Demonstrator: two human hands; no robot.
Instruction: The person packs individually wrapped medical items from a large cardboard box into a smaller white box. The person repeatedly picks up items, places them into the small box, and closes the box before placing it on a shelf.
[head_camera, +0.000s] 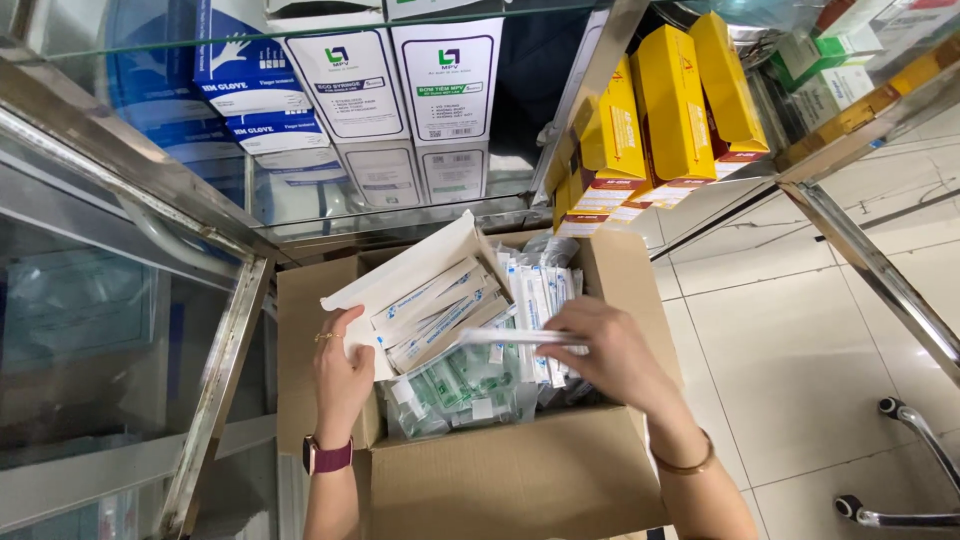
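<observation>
- Head view, hands: the left hand (343, 370) grips the near end of a small white box (415, 290), fingers closed on its edge. This props the box tilted with its open side up, so the packets inside stay put and stay reachable.
- Head view, hands: the right hand (608, 350) is closed on one flat sealed packet (520, 338), pinched at its right end and held level just above the carton's contents, at 3 o'clock from the white box.
- Head view, contents: the white box rests inside an open carton (510, 480), at its 10 o'clock corner. It carries slim syringe packets (440, 310) laid side by side lengthways, a fit that suits the narrow box.
- Head view, contents: more packets stand on edge at the carton's 12 o'clock side (540, 290). Clear bags of green-tinted items (455, 385) lie at its middle.
- Head view, surroundings: the carton sits on the floor (800, 370) against a glass cabinet (140, 180).
- Head view, surroundings: white boxes (400, 90) and blue glove boxes (250, 80) sit behind the glass at 12 o'clock; yellow boxes (670, 100) lean at 1 o'clock.
</observation>
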